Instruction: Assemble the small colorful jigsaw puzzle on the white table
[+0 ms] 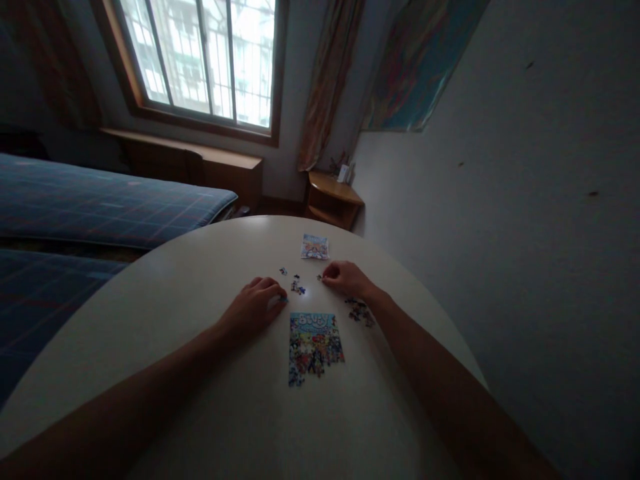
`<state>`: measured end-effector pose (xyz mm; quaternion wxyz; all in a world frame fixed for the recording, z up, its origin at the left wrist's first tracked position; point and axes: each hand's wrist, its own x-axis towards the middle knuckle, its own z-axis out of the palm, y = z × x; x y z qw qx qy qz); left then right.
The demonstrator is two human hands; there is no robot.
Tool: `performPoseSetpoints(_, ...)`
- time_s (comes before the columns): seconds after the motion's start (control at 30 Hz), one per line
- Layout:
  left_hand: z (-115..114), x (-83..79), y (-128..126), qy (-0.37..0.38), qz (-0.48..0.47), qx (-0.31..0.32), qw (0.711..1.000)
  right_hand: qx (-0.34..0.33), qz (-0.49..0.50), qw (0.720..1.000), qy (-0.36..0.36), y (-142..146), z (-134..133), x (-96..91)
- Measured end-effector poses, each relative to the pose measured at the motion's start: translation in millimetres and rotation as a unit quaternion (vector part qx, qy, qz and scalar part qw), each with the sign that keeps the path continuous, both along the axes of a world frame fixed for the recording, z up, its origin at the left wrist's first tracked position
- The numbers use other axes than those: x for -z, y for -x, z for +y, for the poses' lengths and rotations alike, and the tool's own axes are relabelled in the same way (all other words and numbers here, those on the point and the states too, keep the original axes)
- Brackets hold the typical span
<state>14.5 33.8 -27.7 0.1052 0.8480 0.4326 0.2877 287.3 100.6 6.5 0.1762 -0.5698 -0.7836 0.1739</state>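
Note:
A partly assembled jigsaw puzzle (315, 340) with a blue top and a jagged lower edge lies flat on the round white table (200, 400). To its upper left is my left hand (261, 300), fingers curled and thumb tip closed on a small bluish puzzle piece (284, 299). My right hand (345, 277), above the puzzle's right corner, pinches another small puzzle piece (320, 277) between thumb and fingertips. Several loose pieces (297, 287) lie between the hands. A pile of darker pieces (359, 312) sits beside my right wrist, partly hidden by it.
A small picture card or packet (315, 247) lies toward the table's far side. Beyond the table are a blue plaid mattress (110, 203) on the left, a wooden corner shelf (334, 193) and a barred window (200, 60). A white wall (500, 220) runs along the right.

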Motion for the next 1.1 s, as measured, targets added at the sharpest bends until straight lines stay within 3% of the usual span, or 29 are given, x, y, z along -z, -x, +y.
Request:
performPoseSetpoints(0.17,1,1.2,1,-0.006,0.002,0.001,1.0,-0.011,0.051,0.999,0.016,11,-18,-4.4)
performPoseSetpoints(0.3,-2,-0.3,-3,-0.02,-0.034,0.0,0.999,-0.011,0.123,0.992,0.023,26,-55,-5.6)
performPoseSetpoints(0.4,-14,-5.2,-13,-0.022,-0.104,0.007,0.994,0.003,0.291,0.952,0.094,38,-90,-3.3)
performPoseSetpoints(0.53,-36,-13.5,-27,0.001,-0.183,0.041,0.982,0.002,0.397,0.91,0.12,46,-119,-2.2)
performPoseSetpoints(0.67,-48,-19.3,-32,0.026,-0.221,0.067,0.973,0.004,0.446,0.886,0.127,46,-125,-4.5)
performPoseSetpoints(0.83,-49,-20.1,-33,0.045,-0.239,0.096,0.965,0.013,0.453,0.877,0.161,43,-126,-4.9)
performPoseSetpoints(1.1,-51,-20.8,-32,0.086,-0.215,0.043,0.972,0.037,0.425,0.884,0.193,43,-126,-1.7)
